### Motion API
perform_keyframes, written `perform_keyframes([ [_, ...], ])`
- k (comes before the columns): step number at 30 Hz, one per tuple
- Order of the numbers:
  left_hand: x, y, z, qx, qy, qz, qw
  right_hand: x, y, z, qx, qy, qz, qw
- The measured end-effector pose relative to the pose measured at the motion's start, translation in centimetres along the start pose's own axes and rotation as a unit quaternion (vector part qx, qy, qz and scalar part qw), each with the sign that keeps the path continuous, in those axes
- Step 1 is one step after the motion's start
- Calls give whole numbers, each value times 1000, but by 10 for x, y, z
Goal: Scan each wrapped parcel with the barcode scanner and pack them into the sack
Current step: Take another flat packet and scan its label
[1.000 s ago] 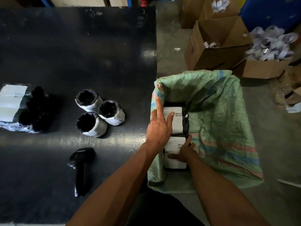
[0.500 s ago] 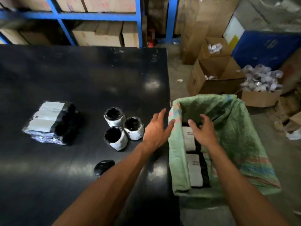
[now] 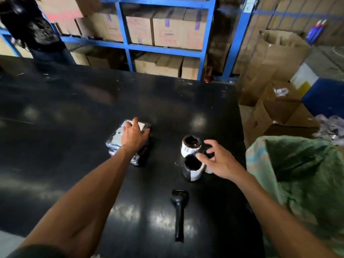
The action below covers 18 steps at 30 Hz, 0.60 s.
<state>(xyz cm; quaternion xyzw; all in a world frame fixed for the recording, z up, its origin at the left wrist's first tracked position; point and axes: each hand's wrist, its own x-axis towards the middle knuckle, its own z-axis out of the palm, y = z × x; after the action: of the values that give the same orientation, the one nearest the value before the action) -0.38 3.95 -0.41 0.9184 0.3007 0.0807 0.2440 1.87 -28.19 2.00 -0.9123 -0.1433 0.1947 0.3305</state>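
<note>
On the black table (image 3: 74,112) lies a flat parcel (image 3: 115,140) in black and clear wrap with white labels. My left hand (image 3: 133,135) rests on top of it, fingers spread over its far end. Three small round parcels, black with white labels, stand in a cluster: one at the back (image 3: 189,146), one in front (image 3: 192,169), the third mostly hidden under my right hand (image 3: 217,161). That hand hovers over the cluster with fingers apart. The black barcode scanner (image 3: 179,211) lies near the front edge. The green woven sack (image 3: 301,174) hangs open to the right.
Open cardboard boxes (image 3: 279,110) and a pile of wrapped items (image 3: 331,127) sit on the floor beyond the sack. Blue shelving (image 3: 163,47) with cartons stands behind the table. A person in dark clothes (image 3: 35,30) stands at the far left.
Both hands left the sack and the parcels in it. The left hand reached out to the flat parcel, the right hand moved over the round parcels. The view tilted up.
</note>
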Motion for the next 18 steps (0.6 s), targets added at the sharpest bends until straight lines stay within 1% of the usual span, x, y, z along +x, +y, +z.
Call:
perform_keyframes([
  [2,11,-34,-10,19,-20,-35,999,-7,-20,25,-60,-50,-5,997],
  [5,22,-69,-16,44,-46,-62,996,-15,-40,59,-117,-113,7,987],
  [8,33,-86,-16,52,-69,-77,993,-17,-49,89,-168,-168,34,971],
  [11,48,-95,-9,66,-96,-84,990,-15,-52,106,-201,-207,74,955],
  [13,59,-99,-2,72,-119,-88,986,-13,-52,114,-208,-227,113,945],
  [15,70,-103,5,77,-141,-89,983,-11,-48,120,-192,-237,149,940],
  [18,88,-114,15,67,-184,-72,978,-10,-35,131,-181,-244,193,933],
])
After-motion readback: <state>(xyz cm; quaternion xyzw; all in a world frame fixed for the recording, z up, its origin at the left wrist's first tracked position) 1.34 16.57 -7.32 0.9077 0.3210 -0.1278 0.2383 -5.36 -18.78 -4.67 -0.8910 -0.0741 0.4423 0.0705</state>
